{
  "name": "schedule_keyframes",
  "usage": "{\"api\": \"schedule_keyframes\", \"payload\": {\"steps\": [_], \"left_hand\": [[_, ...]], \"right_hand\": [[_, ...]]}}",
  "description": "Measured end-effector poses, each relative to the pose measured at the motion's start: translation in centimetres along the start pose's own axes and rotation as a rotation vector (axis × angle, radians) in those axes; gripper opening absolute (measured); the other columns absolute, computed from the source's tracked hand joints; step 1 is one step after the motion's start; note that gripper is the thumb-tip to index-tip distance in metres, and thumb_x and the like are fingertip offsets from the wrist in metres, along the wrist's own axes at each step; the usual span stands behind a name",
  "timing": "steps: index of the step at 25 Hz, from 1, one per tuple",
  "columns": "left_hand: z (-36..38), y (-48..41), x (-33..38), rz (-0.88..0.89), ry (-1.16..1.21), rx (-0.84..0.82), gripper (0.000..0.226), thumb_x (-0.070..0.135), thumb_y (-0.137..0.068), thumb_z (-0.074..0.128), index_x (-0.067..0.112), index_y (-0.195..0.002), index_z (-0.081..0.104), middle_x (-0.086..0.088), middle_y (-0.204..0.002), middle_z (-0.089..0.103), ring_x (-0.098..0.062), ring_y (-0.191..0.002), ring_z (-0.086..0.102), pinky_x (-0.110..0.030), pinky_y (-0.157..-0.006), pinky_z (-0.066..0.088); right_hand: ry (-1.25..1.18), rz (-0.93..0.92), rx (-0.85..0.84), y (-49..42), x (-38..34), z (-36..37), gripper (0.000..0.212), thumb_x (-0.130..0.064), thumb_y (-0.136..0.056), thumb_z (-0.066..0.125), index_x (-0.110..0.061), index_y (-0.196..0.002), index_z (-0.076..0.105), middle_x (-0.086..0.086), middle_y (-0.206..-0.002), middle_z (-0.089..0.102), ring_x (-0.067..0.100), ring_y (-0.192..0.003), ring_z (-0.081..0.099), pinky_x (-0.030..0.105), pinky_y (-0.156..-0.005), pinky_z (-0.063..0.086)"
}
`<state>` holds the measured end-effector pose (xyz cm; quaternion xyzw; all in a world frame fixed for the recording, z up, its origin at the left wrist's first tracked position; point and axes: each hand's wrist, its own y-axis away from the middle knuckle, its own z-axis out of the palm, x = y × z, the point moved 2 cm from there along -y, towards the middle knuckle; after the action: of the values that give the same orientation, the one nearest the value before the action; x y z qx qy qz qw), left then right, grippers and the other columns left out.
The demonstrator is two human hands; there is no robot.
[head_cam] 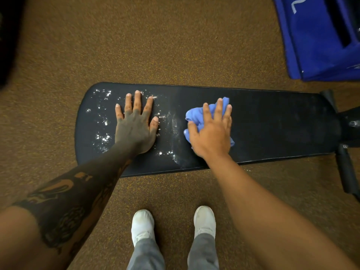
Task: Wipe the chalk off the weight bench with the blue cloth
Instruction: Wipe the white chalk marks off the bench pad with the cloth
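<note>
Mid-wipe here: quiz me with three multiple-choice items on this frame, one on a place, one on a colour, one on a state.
1. Where on the bench is the remaining chalk?
A. left end
B. right end
C. none left

2. What colour is the cloth?
A. red
B. blue
C. white

3. What is the left hand doing?
A. gripping the cloth
B. lifted off the bench
C. lying flat on the bench

Answers: 1 A, white specks surround the left hand, while the right end looks dark and clean. 2 B, blue folds show under the right hand. 3 C, its fingers are spread flat on the pad.
</note>
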<state>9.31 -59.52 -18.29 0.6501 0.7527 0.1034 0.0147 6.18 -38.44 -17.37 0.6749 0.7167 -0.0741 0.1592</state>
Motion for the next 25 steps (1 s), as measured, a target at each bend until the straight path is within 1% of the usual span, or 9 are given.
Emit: {"api": "schedule_keyframes", "payload": {"steps": [2, 4, 8, 10, 14, 16, 21, 23, 25], "left_hand": [[0.2, 0.0, -0.3, 0.018, -0.008, -0.001, 0.065, 0.053, -0.095, 0.012, 0.026, -0.154, 0.004, -0.01, -0.164, -0.003, -0.03, -0.15, -0.007, -0.056, -0.119, -0.002], [0.2, 0.1, -0.6, 0.03, -0.008, 0.004, 0.065, 0.051, -0.094, 0.012, 0.026, -0.154, 0.006, -0.01, -0.164, -0.002, -0.03, -0.15, -0.006, -0.056, -0.118, -0.002], [-0.1, 0.1, -1.1, 0.053, 0.002, 0.005, 0.063, 0.048, -0.096, 0.016, 0.026, -0.154, 0.007, -0.009, -0.164, -0.002, -0.03, -0.15, -0.006, -0.056, -0.119, 0.0], [-0.2, 0.2, -1.3, 0.068, 0.005, -0.003, 0.062, 0.046, -0.097, 0.019, 0.026, -0.154, 0.007, -0.009, -0.164, -0.002, -0.031, -0.15, -0.006, -0.056, -0.119, 0.001], [0.0, 0.7, -1.8, 0.041, 0.012, 0.012, 0.064, 0.047, -0.097, 0.019, 0.023, -0.155, 0.006, -0.01, -0.164, -0.002, -0.03, -0.15, -0.007, -0.054, -0.119, -0.001], [0.1, 1.0, -1.9, 0.003, 0.011, 0.02, 0.066, 0.048, -0.096, 0.018, 0.021, -0.155, 0.005, -0.01, -0.164, -0.003, -0.029, -0.15, -0.008, -0.053, -0.119, -0.003], [0.0, 1.2, -2.0, -0.003, 0.016, 0.018, 0.067, 0.049, -0.096, 0.016, 0.021, -0.155, 0.003, -0.009, -0.164, -0.005, -0.028, -0.15, -0.009, -0.054, -0.12, -0.002], [-0.1, 1.3, -1.9, -0.006, 0.016, 0.013, 0.066, 0.049, -0.096, 0.017, 0.022, -0.155, 0.003, -0.009, -0.164, -0.005, -0.029, -0.15, -0.01, -0.054, -0.119, -0.002], [-0.1, 1.3, -1.8, -0.007, 0.009, 0.011, 0.065, 0.048, -0.097, 0.017, 0.022, -0.155, 0.001, -0.009, -0.164, -0.006, -0.029, -0.15, -0.011, -0.054, -0.12, -0.002]], "right_hand": [[-0.03, -0.037, -0.038, 0.3, -3.3, 1.0, 0.07, -0.053, -0.088, 0.038, -0.016, -0.147, 0.035, 0.012, -0.16, 0.011, 0.036, -0.146, -0.006, 0.048, -0.119, 0.007], [-0.003, -0.254, -0.094, 2.8, -4.7, 1.6, 0.065, -0.048, -0.091, 0.039, -0.015, -0.146, 0.036, 0.01, -0.16, 0.016, 0.034, -0.147, -0.006, 0.047, -0.119, 0.01], [0.053, -0.566, -0.177, 4.6, -1.1, 0.8, 0.056, -0.039, -0.094, 0.042, -0.014, -0.144, 0.039, 0.006, -0.16, 0.018, 0.027, -0.148, -0.001, 0.043, -0.119, 0.015], [0.027, -0.482, -0.142, 2.4, 0.1, 0.6, 0.055, -0.036, -0.095, 0.04, -0.011, -0.144, 0.041, 0.006, -0.16, 0.018, 0.028, -0.148, 0.003, 0.046, -0.118, 0.017], [0.002, -0.09, -0.049, -1.5, -3.4, 1.6, 0.059, -0.032, -0.096, 0.034, -0.004, -0.147, 0.029, 0.012, -0.161, 0.01, 0.033, -0.147, -0.002, 0.046, -0.119, 0.01], [0.022, -0.136, -0.07, -0.8, -5.4, 2.1, 0.061, -0.033, -0.096, 0.035, -0.005, -0.149, 0.024, 0.012, -0.161, 0.006, 0.033, -0.147, -0.006, 0.044, -0.12, 0.005], [0.089, -0.646, -0.181, 1.7, -2.0, 0.9, 0.059, -0.043, -0.095, 0.041, -0.011, -0.145, 0.038, 0.007, -0.159, 0.018, 0.026, -0.148, 0.002, 0.043, -0.119, 0.014], [0.112, -0.562, -0.143, -0.8, -0.3, 0.4, 0.06, -0.045, -0.094, 0.037, -0.011, -0.144, 0.04, 0.008, -0.159, 0.02, 0.029, -0.148, 0.007, 0.046, -0.118, 0.016], [0.064, -0.305, -0.099, -4.0, -0.9, 0.2, 0.06, -0.041, -0.096, 0.034, -0.008, -0.146, 0.035, 0.01, -0.16, 0.013, 0.031, -0.147, 0.002, 0.045, -0.118, 0.013]]}}
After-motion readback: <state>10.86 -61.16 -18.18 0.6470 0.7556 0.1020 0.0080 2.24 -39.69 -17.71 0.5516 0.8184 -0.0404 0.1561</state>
